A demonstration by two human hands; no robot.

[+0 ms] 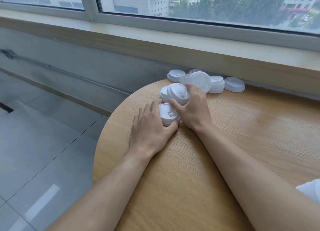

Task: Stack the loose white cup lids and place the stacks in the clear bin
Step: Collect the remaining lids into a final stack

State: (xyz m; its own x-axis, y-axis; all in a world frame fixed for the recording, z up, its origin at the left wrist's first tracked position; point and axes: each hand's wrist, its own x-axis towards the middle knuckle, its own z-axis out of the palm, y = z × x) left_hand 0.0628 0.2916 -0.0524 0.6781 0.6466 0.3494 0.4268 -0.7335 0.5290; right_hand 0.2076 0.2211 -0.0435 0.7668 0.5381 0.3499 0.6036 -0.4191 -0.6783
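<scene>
Several white cup lids lie at the far rounded end of the wooden table [225, 144]. My left hand [150, 127] curls round a short stack of lids [167, 115] standing on the table. My right hand [192, 109] grips a tilted stack of lids [178, 93] between thumb and fingers, just beyond the first stack. Behind my right hand, a further lid [199, 80] stands tilted on edge. More lids sit near the wall: one at the left [174, 75], a low stack [216, 84] and a translucent one at the right [234, 84]. No clear bin is in view.
The table's curved left edge [103, 137] drops to a grey tiled floor [43, 144]. A wooden window sill [155, 42] and window run along the far side. A white sleeve [310, 189] shows at the right edge.
</scene>
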